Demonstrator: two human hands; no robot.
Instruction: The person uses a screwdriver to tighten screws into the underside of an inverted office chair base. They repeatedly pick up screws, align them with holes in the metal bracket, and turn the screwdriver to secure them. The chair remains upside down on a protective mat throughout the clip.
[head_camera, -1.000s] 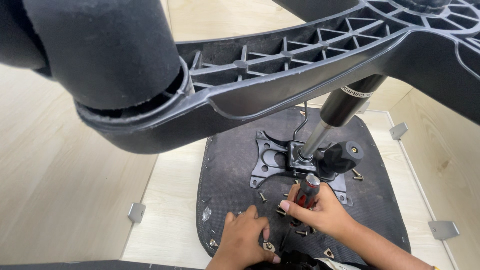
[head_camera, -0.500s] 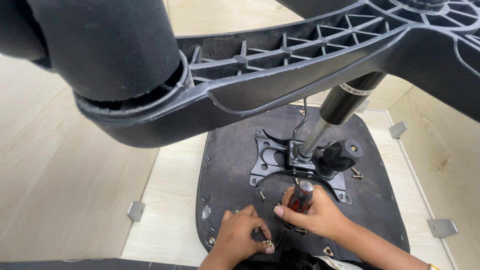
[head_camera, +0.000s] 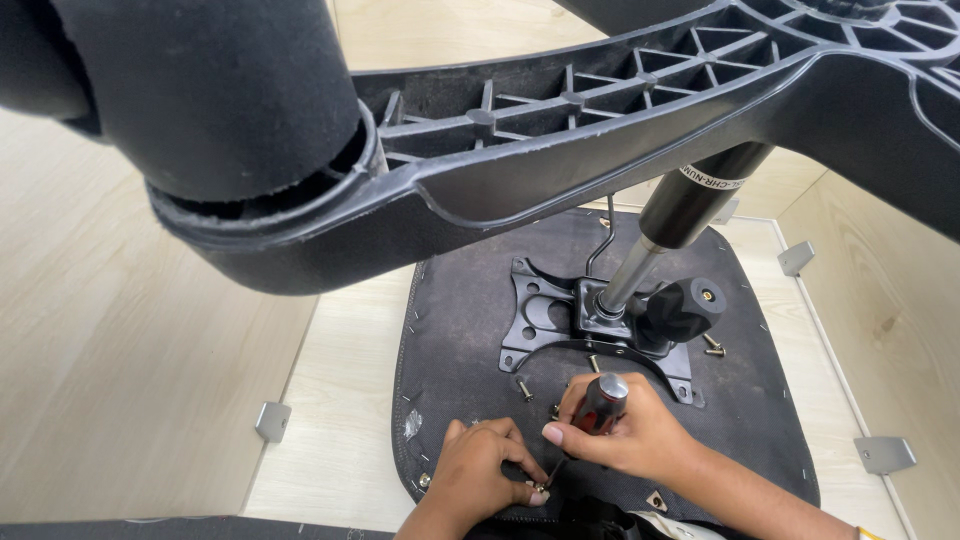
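An upturned office chair fills the view. Its black star base (head_camera: 600, 130) and a caster (head_camera: 220, 110) loom close overhead. The dark seat underside (head_camera: 460, 320) lies on a light wooden surface, with a black metal mounting plate (head_camera: 545, 320) and gas cylinder (head_camera: 690, 210) at its middle. My right hand (head_camera: 630, 435) grips a red-and-black screwdriver (head_camera: 595, 405), its tip angled down to the seat's near edge. My left hand (head_camera: 485, 465) pinches a small screw (head_camera: 540, 490) at that tip.
Loose screws (head_camera: 523, 386) lie on the seat, some by the plate and others near the knob (head_camera: 685, 308). Grey metal corner brackets (head_camera: 272, 420) sit along the wooden walls, which rise on the left and right.
My right hand has shifted slightly left and down with the screwdriver, toward the screw my left hand holds. The left hand has stayed near the seat's front edge.
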